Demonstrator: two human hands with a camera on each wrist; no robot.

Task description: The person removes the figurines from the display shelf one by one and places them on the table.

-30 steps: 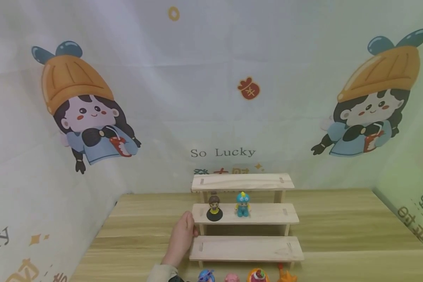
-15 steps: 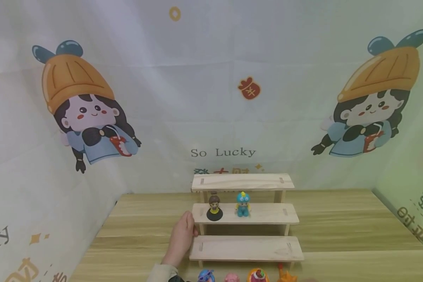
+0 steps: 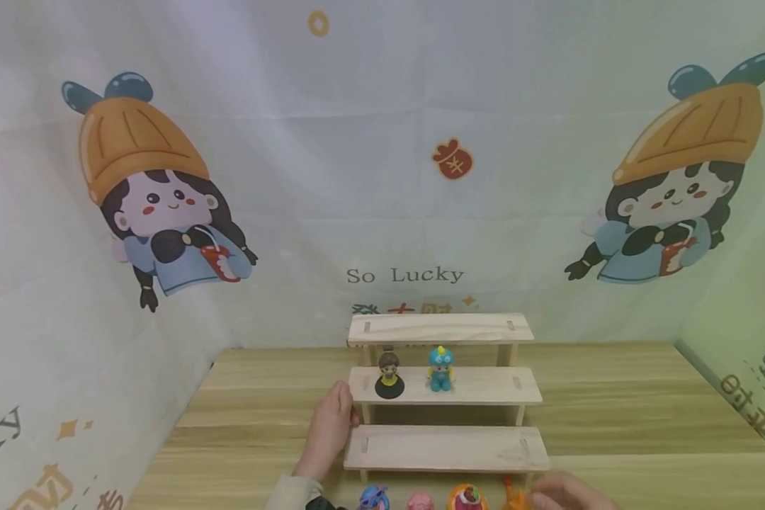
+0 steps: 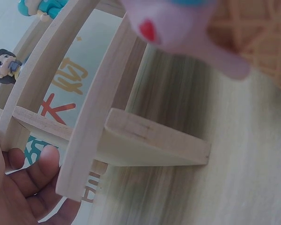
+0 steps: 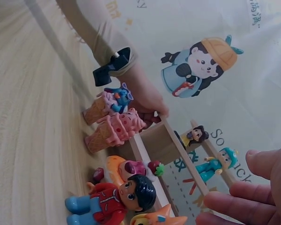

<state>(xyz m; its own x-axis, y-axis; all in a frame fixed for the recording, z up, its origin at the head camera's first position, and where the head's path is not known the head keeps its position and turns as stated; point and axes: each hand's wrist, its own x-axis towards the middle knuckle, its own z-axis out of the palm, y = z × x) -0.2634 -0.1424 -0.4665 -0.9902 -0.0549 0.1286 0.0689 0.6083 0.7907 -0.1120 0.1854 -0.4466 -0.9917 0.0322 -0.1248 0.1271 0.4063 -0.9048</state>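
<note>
At the left end of a three-tier wooden display stand (image 3: pixel 446 450), my left hand (image 3: pixel 329 428) grips the middle board; in the left wrist view its fingers (image 4: pixel 37 171) curl at the board's end. My right hand (image 3: pixel 570 492) reaches in at the lower right beside an orange figurine (image 3: pixel 516 496). Its fingers are extended and hold nothing in the right wrist view. On the middle tier stand a brown-haired figurine in yellow (image 3: pixel 389 374) on a black base and, to its right, a figurine in a turquoise cap (image 3: pixel 440 372).
In front of the stand are a blue figurine (image 5: pixel 123 97) and a pink figurine (image 5: pixel 126 123) on ice-cream cones, a purple-pink figure with an orange ring (image 5: pixel 116 166), and a doll in a red jacket (image 5: pixel 107 199). A printed cloth (image 3: pixel 382 177) hangs behind the table (image 3: pixel 612 397).
My right hand has come into the head view from the bottom right, up to the orange figurine. The left hand stays on the stand, and the figurines have not moved.
</note>
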